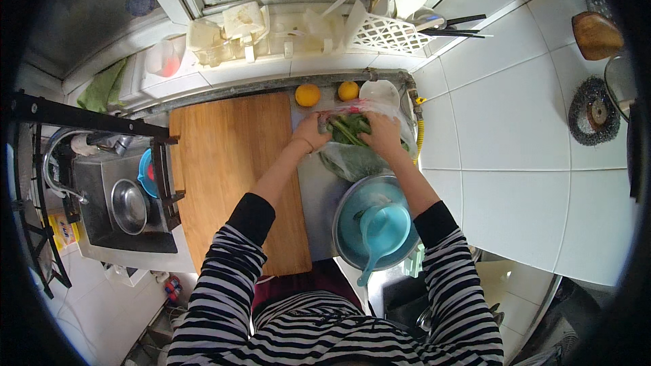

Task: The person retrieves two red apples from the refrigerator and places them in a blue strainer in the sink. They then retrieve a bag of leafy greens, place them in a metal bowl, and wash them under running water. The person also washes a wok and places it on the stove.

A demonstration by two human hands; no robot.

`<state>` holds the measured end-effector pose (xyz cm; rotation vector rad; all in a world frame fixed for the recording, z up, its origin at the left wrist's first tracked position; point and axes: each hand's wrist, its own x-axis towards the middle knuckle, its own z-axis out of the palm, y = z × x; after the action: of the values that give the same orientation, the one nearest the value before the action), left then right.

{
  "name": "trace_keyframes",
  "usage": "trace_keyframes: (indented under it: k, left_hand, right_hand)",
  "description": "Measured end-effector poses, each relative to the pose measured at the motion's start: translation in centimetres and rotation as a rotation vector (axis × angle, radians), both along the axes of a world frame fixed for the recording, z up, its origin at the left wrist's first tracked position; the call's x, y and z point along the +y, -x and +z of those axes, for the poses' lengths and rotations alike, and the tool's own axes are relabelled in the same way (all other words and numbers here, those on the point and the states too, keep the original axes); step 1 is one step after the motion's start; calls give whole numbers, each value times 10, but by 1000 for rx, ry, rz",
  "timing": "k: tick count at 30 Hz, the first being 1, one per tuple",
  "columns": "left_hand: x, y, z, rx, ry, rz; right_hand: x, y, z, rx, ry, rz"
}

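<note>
A clear plastic bag (351,161) of leafy green vegetables lies at the back of the counter, its mouth spread apart. My left hand (309,133) grips the bag's left rim, and my right hand (382,132) is on its right side, fingers at the opening. Between them green stems and leaves (348,129) show. Some of my fingertips are hidden by the film and leaves. Just in front of the bag stands a metal basin (339,244) with a light-blue plastic ladle (389,229) in it.
Left of my hands lies a wooden cutting board (234,178). Two oranges (307,95) and a white bowl (380,92) sit behind the bag. The sink (96,173) with a metal bowl (128,206) is far left. A tiled wall (508,122) bounds the right side.
</note>
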<state>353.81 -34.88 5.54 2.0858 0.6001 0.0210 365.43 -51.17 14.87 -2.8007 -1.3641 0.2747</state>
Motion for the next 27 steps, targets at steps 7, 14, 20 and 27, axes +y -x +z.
trace_keyframes:
  k: [7,14,20,27]
  left_hand:
    - [-5,11,46,214,595,-127]
    - [-37,23,6,-263,849,-56]
    - [-51,20,22,-150,1122,192]
    - [-71,14,-7,-291,1672,731]
  right_hand:
    - [-22,-5,-5,366,-12,109]
    - [-4,-3,7,486,-85,-30]
    - [-21,-14,6,455,-238,93]
    - [-39,-3,31,559,-291,88]
